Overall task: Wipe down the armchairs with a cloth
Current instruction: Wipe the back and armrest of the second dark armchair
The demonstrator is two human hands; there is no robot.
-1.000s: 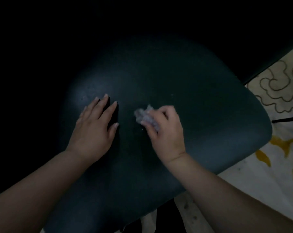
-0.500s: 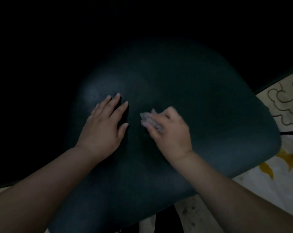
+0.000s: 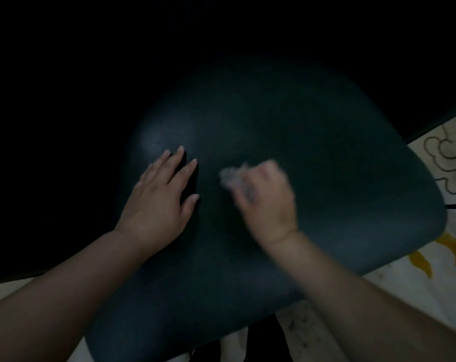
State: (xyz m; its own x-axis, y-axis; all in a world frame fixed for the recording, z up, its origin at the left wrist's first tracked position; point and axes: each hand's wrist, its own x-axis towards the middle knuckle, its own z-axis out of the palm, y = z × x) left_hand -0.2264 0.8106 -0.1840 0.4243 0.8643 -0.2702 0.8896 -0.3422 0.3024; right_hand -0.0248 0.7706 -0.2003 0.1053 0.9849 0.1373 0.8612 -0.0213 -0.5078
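Note:
A dark teal padded chair seat (image 3: 313,152) fills the middle of the dim head view. My left hand (image 3: 159,199) lies flat on its left part, fingers straight and spread. To the right of it, my right hand (image 3: 266,202) is curled around a small crumpled pale cloth (image 3: 232,176) and presses it on the seat's centre. The right hand and cloth are blurred. Most of the cloth is hidden under the fingers.
Behind the seat everything is black and nothing can be made out. On the right and below lies a pale floor covering (image 3: 431,288) with dark swirl lines and yellow marks. A dark chair leg or base (image 3: 263,340) shows under the seat's front edge.
My right hand with the cloth has shifted slightly on the seat and is now motion-blurred. The left hand stays flat in the same place on the seat. The view has drifted a little.

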